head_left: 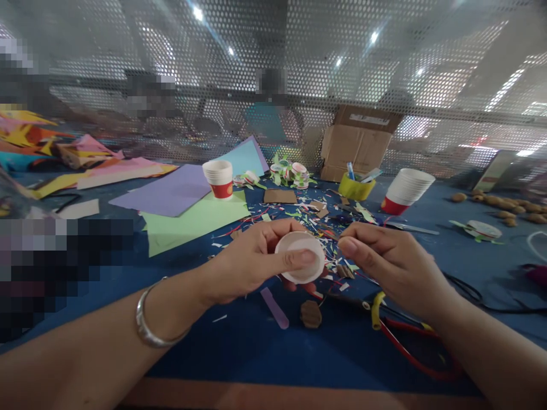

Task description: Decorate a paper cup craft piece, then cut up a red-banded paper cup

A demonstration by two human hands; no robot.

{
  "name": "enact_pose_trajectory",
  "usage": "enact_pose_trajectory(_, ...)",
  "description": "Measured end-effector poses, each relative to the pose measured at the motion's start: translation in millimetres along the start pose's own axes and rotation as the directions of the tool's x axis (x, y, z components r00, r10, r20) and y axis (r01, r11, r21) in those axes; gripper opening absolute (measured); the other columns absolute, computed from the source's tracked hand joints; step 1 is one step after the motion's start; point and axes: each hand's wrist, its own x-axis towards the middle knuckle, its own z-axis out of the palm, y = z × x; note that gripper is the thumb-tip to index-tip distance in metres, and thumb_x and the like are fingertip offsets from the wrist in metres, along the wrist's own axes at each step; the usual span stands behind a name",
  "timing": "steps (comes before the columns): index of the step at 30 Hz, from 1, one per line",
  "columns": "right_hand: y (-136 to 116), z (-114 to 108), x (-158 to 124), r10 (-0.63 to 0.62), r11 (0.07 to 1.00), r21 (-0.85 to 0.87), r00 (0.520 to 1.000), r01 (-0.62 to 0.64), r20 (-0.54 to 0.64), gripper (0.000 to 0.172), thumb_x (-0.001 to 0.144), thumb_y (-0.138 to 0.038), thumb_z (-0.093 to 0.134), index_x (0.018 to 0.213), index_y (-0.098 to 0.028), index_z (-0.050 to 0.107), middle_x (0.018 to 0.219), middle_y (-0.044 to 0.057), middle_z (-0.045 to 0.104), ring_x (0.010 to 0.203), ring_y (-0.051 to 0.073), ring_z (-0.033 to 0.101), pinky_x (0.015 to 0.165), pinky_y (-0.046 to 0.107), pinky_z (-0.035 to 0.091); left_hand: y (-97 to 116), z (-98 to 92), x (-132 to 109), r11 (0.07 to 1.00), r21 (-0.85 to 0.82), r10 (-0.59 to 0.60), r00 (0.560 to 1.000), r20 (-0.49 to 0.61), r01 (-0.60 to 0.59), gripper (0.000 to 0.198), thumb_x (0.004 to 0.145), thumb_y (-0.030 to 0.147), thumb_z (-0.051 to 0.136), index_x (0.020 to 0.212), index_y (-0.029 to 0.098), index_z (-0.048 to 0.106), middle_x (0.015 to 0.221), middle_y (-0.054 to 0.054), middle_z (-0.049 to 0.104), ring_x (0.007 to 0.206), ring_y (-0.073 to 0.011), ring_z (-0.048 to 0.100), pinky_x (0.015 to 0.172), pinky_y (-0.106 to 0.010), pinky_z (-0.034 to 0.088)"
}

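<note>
My left hand grips a small white paper cup piece, thumb pressed inside its round hollow. Just to the right, my right hand has thumb and forefinger pinched together; anything between them is too small to make out. Below the cup piece lie a purple strip and a small brown cardboard piece. Scissors with red and yellow handles rest partly beneath my right forearm. Paper scraps are scattered around and behind both hands.
Green paper and purple paper lie left, beside stacked cups. Behind are green-trimmed cup pieces, a yellow holder and a cardboard box. More cups stand right.
</note>
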Motion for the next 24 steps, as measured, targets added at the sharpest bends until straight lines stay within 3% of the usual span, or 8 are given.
enact_pose_trajectory(4,2,5,3,0.051,0.991,0.124,0.998,-0.057,0.048,0.046,0.098,-0.059,0.052,0.073,-0.02,0.058,0.06,-0.006,0.039,0.054,0.009,0.032,0.048,0.024,0.026,-3,0.1,1,0.967,0.248,0.082,0.995,-0.061,-0.065,0.022,0.085,0.032,0.077,0.091,0.016,0.063,0.076,0.004,0.063,0.07,-0.0084,0.06,0.063,-0.018,0.046)
enact_pose_trajectory(7,1,9,3,0.093,0.972,0.209,0.991,-0.112,0.097,0.044,0.092,-0.059,0.061,0.075,-0.019,0.057,0.064,-0.006,0.042,0.057,0.009,0.034,0.049,0.023,0.027,-1,1.3,1,0.957,0.288,0.066,0.994,-0.088,-0.038,0.018,0.086,0.028,0.074,0.088,0.016,0.061,0.071,0.006,0.057,0.064,-0.0063,0.053,0.057,-0.017,0.041)
enact_pose_trajectory(11,0,12,3,0.135,0.952,0.26,0.985,-0.16,0.11,0.038,0.088,-0.054,0.07,0.079,-0.018,0.059,0.068,-0.005,0.048,0.061,0.009,0.038,0.052,0.022,0.031,2,3.4,0,0.978,0.206,0.005,0.998,-0.065,0.008,0.022,0.087,0.031,0.074,0.096,0.017,0.059,0.074,0.005,0.061,0.062,-0.0063,0.056,0.056,-0.017,0.045)
enact_pose_trajectory(19,6,11,5,0.122,0.96,0.26,0.991,-0.106,-0.047,0.024,0.093,-0.041,0.066,0.087,-0.018,0.067,0.074,-0.002,0.059,0.066,0.009,0.046,0.056,0.021,0.036,1,8.6,0,0.998,-0.009,-0.062,0.995,-0.075,0.061,0.035,0.09,0.024,0.07,0.12,0.017,0.053,0.082,0.0,0.07,0.06,-0.007,0.063,0.053,-0.016,0.047)
enact_pose_trajectory(24,4,13,4,0.146,0.938,0.312,0.989,-0.149,0.032,0.019,0.087,-0.038,0.074,0.089,-0.019,0.069,0.072,-0.004,0.061,0.062,0.008,0.046,0.054,0.02,0.036,0,12.2,-2,0.984,-0.162,-0.071,0.997,0.012,0.072,0.037,0.088,0.02,0.071,0.122,0.018,0.054,0.079,0.002,0.067,0.065,-0.0097,0.067,0.06,-0.019,0.056)
